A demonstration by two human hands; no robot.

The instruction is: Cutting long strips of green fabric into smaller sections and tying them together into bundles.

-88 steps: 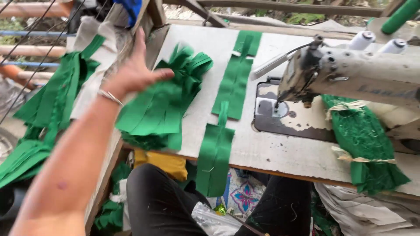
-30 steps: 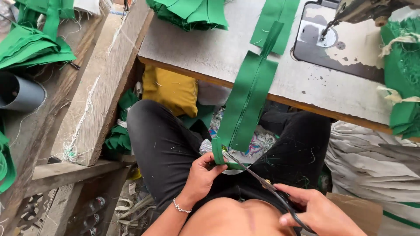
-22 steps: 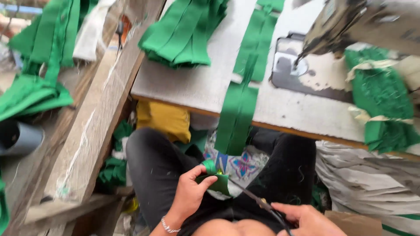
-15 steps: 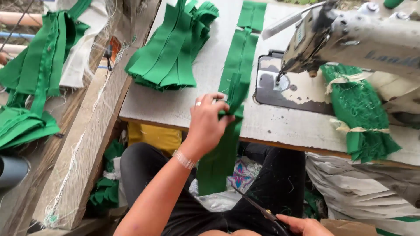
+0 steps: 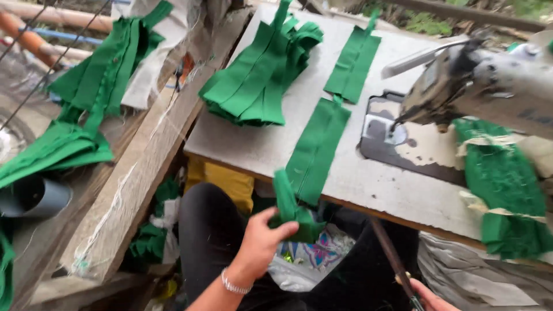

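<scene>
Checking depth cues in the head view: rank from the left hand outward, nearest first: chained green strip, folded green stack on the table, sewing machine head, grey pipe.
1. Chained green strip: its lower end is in the left hand.
2. Folded green stack: on the table, up and slightly left.
3 and 4. Sewing machine head, upper right, and grey pipe, far left: too close to call.

- The left hand (image 5: 262, 242), up on the counter (image 5: 242, 144) half a second ago, now sits below its edge.
- It now grips the green strip's (image 5: 314, 152) folded lower end.
</scene>
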